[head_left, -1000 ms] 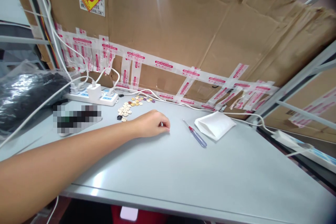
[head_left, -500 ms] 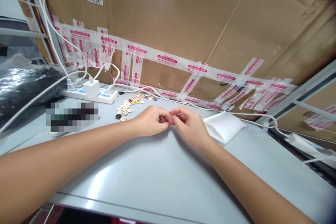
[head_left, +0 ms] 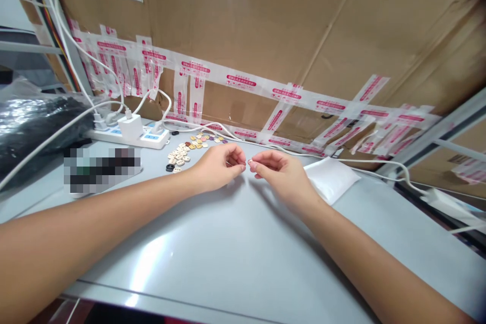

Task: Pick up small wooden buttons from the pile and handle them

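Above the middle of the grey table [head_left: 228,243], my right hand [head_left: 280,172] pinches a tiny pale piece [head_left: 250,161] between thumb and fingertips. My left hand [head_left: 220,166] is just left of it, a small gap apart, with its fingers curled and the thumb close to the fingertips; whether anything is between them is too small to tell. Left of my left hand lie several cream buttons [head_left: 178,155], with two black ones [head_left: 170,167] beside them. Yellow, brown and purple buttons [head_left: 199,140] are spread behind. A white pouch [head_left: 332,178] lies right of my right hand.
A white power strip [head_left: 152,138] with plugs and cables stands at the back left. In front of it is a blurred-out object [head_left: 102,169]. A dark plastic-wrapped bundle [head_left: 38,121] lies far left. A big taped cardboard box [head_left: 246,25] forms the back.
My hands, whose fingertips met before, have moved slightly apart. The tiny pale piece now shows at my right fingertips. The camera view has shifted a little.
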Motion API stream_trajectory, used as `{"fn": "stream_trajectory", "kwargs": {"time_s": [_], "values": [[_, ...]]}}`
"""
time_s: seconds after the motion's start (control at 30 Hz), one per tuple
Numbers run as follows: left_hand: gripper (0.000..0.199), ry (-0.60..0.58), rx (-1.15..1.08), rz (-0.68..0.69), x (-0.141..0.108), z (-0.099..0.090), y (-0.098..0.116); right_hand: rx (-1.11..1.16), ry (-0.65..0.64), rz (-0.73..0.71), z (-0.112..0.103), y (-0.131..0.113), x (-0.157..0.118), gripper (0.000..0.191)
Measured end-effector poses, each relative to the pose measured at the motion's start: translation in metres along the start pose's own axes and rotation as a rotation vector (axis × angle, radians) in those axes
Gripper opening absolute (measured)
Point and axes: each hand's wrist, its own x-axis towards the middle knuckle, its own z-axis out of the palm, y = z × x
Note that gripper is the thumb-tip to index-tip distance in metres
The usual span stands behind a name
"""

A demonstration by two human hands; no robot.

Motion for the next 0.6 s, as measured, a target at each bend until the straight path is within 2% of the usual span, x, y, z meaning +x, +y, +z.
{"fn": "stream_trajectory", "kwargs": {"time_s": [0.2, 0.4, 0.6], "values": [[0.007, 0.006, -0.080, -0.013, 0.0011, -0.0007, 0.0027, 0.167, -0.034, 0.082, -0.0005, 0.0015, 0.0001, 0.037], [0.008, 0.005, -0.069, 0.011, 0.0015, -0.0019, 0.0004, 0.237, -0.030, 0.142, 0.0010, 0.0045, 0.0013, 0.036], [0.008, -0.011, -0.065, -0.045, 0.0033, -0.0014, -0.0033, 0.286, 0.001, 0.196, 0.0031, 0.0071, 0.0034, 0.037]]}}
